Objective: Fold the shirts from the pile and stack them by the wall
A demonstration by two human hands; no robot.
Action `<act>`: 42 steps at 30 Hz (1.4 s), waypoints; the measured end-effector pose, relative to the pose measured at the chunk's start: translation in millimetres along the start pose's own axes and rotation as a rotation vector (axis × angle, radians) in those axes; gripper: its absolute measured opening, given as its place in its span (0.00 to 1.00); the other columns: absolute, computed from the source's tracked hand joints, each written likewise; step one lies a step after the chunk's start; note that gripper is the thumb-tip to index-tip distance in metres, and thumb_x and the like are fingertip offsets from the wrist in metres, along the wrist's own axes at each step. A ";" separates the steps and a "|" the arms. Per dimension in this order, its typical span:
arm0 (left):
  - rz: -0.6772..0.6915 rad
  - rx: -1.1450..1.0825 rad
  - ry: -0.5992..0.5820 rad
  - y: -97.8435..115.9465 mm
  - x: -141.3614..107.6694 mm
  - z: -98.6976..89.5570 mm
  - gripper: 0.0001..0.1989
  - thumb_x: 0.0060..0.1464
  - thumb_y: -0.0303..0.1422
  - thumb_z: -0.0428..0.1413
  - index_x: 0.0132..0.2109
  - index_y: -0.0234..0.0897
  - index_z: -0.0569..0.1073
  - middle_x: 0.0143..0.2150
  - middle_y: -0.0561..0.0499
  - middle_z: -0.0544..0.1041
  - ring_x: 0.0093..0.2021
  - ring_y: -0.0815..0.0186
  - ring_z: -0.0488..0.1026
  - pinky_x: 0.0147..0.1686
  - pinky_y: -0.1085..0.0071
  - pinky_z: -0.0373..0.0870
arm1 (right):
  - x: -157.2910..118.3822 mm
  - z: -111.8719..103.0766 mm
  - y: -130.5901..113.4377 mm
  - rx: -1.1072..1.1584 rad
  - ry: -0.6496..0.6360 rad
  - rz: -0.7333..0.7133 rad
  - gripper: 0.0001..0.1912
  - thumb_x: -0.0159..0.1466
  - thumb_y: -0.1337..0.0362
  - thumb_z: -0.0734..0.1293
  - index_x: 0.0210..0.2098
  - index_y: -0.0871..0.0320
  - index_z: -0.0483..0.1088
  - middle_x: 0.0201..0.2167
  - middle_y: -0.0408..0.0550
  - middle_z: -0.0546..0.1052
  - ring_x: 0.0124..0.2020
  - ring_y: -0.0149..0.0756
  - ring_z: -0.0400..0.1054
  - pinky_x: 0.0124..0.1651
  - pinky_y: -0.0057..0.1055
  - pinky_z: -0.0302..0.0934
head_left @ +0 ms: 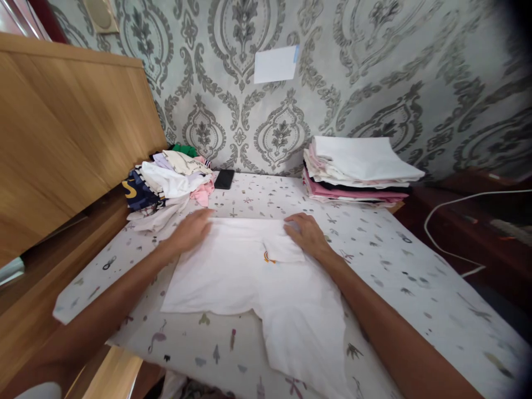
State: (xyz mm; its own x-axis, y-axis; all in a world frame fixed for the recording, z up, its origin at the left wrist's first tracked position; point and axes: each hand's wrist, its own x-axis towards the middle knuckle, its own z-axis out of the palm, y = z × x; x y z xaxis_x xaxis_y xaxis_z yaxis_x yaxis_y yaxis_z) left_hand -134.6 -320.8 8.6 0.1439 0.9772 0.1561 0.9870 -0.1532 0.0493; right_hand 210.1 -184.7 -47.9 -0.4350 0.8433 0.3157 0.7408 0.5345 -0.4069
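- White garment (224, 277) lies before us on printed cloth (386, 266).
- Our left hand (193, 230) and right hand (306, 234) touch its far corners; whether fingers pinch, we cannot tell.
- We should keep its far edge straight.

We see a white garment (216, 271) with an orange arched motif (266, 257) and a white cloth (382, 238) printed in grey, mauve and green. The stack (361, 160) shows white, pink and black, the pile (166, 180) navy, white, lilac, green and pink, and we face wallpaper (280, 130) in grey damask scrolls.
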 end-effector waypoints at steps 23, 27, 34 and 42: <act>0.066 0.218 -0.030 -5.2 -27.6 -23.5 0.12 0.55 0.21 0.50 0.39 0.35 0.76 0.40 0.41 0.78 0.48 0.50 0.72 0.49 0.54 0.66 | 0.1 1.3 1.8 0.016 -0.010 0.025 0.18 0.63 0.57 0.62 0.46 0.59 0.77 0.48 0.56 0.76 0.52 0.50 0.67 0.57 0.43 0.60; 0.005 -0.044 0.039 17.9 -15.0 -18.8 0.20 0.61 0.28 0.44 0.55 0.34 0.74 0.53 0.41 0.78 0.56 0.52 0.72 0.56 0.55 0.66 | 0.0 2.7 3.0 0.028 -0.005 0.012 0.18 0.63 0.56 0.63 0.46 0.59 0.77 0.48 0.56 0.76 0.52 0.52 0.67 0.57 0.45 0.60; -0.036 -0.147 -0.234 23.2 3.2 25.0 0.39 0.63 0.50 0.42 0.70 0.25 0.54 0.74 0.33 0.50 0.75 0.50 0.44 0.70 0.50 0.45 | -2.0 1.1 2.6 0.084 0.010 0.007 0.16 0.62 0.59 0.63 0.44 0.59 0.77 0.48 0.56 0.77 0.52 0.51 0.67 0.58 0.46 0.60; -0.045 -0.140 -0.099 20.0 4.6 11.9 0.36 0.63 0.51 0.43 0.69 0.30 0.56 0.72 0.33 0.57 0.71 0.44 0.54 0.66 0.44 0.53 | 4.3 -3.9 9.6 0.737 0.353 0.317 0.11 0.58 0.62 0.62 0.38 0.54 0.74 0.38 0.47 0.78 0.41 0.39 0.71 0.48 0.38 0.66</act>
State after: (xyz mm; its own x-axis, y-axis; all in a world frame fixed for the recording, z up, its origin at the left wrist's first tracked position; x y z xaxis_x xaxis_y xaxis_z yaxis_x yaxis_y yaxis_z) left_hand -113.3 -317.7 -1.4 0.1131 0.9922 0.0529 0.9739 -0.1212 0.1918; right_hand 217.4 -176.2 -47.2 0.0096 0.9566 0.2914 0.2276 0.2816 -0.9321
